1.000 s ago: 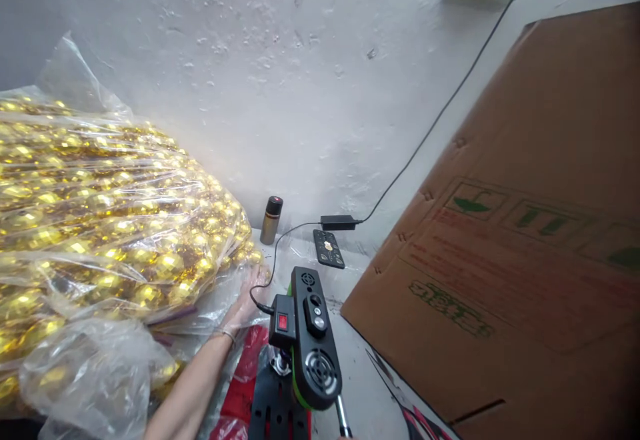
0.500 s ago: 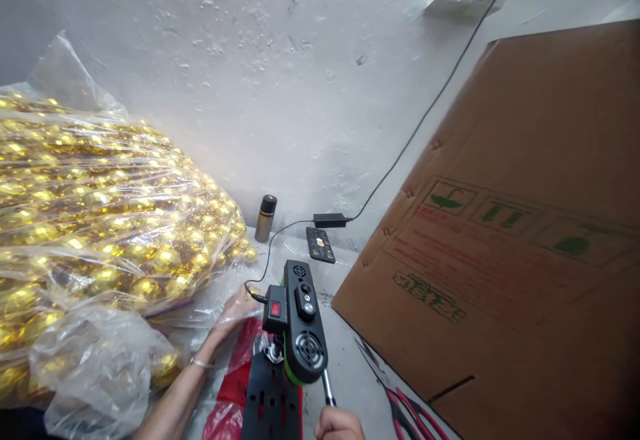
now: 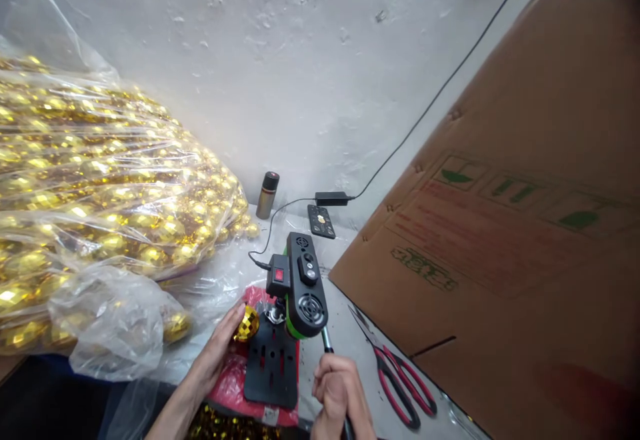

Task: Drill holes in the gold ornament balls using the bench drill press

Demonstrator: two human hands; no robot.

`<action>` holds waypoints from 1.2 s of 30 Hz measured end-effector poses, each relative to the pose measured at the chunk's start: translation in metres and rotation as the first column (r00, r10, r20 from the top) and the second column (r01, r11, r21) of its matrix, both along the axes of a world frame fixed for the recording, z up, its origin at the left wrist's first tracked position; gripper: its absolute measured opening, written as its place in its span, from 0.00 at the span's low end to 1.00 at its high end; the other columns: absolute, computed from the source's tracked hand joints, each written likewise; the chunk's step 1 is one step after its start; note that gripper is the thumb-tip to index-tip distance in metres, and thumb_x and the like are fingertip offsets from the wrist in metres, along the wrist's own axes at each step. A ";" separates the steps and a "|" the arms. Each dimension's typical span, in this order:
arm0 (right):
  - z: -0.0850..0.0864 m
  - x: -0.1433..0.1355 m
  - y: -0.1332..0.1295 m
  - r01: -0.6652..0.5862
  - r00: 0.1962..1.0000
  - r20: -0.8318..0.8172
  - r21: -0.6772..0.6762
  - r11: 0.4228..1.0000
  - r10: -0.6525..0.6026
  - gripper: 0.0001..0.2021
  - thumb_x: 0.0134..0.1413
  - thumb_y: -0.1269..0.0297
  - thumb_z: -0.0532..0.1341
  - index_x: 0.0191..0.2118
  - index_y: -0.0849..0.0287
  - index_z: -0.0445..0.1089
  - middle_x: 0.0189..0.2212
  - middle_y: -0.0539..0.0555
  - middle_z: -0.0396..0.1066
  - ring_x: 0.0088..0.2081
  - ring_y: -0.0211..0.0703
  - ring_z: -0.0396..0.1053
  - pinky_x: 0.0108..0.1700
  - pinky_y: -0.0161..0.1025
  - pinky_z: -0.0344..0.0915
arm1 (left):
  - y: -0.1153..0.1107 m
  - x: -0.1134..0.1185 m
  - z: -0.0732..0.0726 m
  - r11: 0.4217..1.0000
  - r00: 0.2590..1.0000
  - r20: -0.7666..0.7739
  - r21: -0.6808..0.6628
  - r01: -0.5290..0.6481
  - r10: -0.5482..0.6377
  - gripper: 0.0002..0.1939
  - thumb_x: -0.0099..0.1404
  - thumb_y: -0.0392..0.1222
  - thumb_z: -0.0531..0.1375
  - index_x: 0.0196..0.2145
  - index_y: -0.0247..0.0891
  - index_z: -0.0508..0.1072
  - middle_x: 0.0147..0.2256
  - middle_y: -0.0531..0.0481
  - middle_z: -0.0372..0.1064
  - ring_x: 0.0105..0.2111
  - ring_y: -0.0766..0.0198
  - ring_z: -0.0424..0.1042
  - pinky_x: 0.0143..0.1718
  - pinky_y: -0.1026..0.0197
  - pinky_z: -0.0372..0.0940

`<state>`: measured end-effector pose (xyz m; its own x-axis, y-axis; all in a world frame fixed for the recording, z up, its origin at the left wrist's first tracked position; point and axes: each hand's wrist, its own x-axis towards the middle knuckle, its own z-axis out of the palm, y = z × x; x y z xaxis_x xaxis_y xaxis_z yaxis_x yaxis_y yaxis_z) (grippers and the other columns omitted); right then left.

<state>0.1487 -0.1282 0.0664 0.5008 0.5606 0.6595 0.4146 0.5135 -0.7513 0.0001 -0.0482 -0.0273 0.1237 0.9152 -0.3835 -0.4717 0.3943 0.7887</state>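
My left hand (image 3: pixel 223 343) holds a shiny gold mirrored ball (image 3: pixel 247 325) in its fingers, just left of a small black machine (image 3: pixel 307 287). The machine has round grilles, a green edge and a side box with a red switch (image 3: pixel 279 274). Its slotted black base plate (image 3: pixel 270 367) lies on red plastic wrap (image 3: pixel 233 377). On the right, my right hand (image 3: pixel 340 397) is wrapped round the dark grip of a metal lever (image 3: pixel 327 339) that comes out from under the machine.
Large clear bags of gold balls (image 3: pixel 100 180) fill the left. Red-handled scissors (image 3: pixel 400 380) lie by a big cardboard box (image 3: pixel 500 227) on the right. Against the wall stand a spray can (image 3: pixel 267 195), a power adapter (image 3: pixel 331 199) and a phone (image 3: pixel 321 221).
My left hand has come back from behind the machine's left side, with the gold ball now plainly in its fingers. My right hand stays on the lever. The view has tilted downward.
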 end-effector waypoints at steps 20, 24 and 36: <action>-0.012 0.016 0.005 -0.064 0.979 0.198 0.121 0.991 0.039 0.17 0.73 0.73 0.53 0.29 0.56 0.63 0.26 0.47 0.64 0.25 0.32 0.64 0.28 0.32 0.60 | -0.025 0.027 -0.044 0.914 0.782 -0.615 0.368 0.171 0.101 0.31 0.62 0.58 0.69 0.59 0.44 0.75 0.60 0.37 0.76 0.63 0.37 0.73 0.67 0.37 0.64; -0.014 0.017 0.005 -0.076 0.979 0.196 0.114 0.991 0.052 0.17 0.73 0.72 0.53 0.29 0.56 0.63 0.26 0.47 0.65 0.26 0.34 0.66 0.28 0.33 0.61 | -0.031 0.029 -0.047 0.807 0.703 -0.695 0.498 0.317 0.152 0.27 0.66 0.49 0.67 0.61 0.43 0.74 0.60 0.35 0.76 0.61 0.37 0.74 0.65 0.35 0.68; -0.013 0.021 0.003 -0.093 0.973 0.219 0.102 0.990 0.069 0.15 0.74 0.72 0.53 0.31 0.56 0.66 0.26 0.47 0.64 0.28 0.36 0.68 0.31 0.34 0.63 | -0.023 0.041 -0.041 0.724 0.569 -0.800 0.506 0.469 0.190 0.23 0.62 0.48 0.70 0.53 0.42 0.77 0.50 0.39 0.79 0.52 0.40 0.76 0.57 0.36 0.70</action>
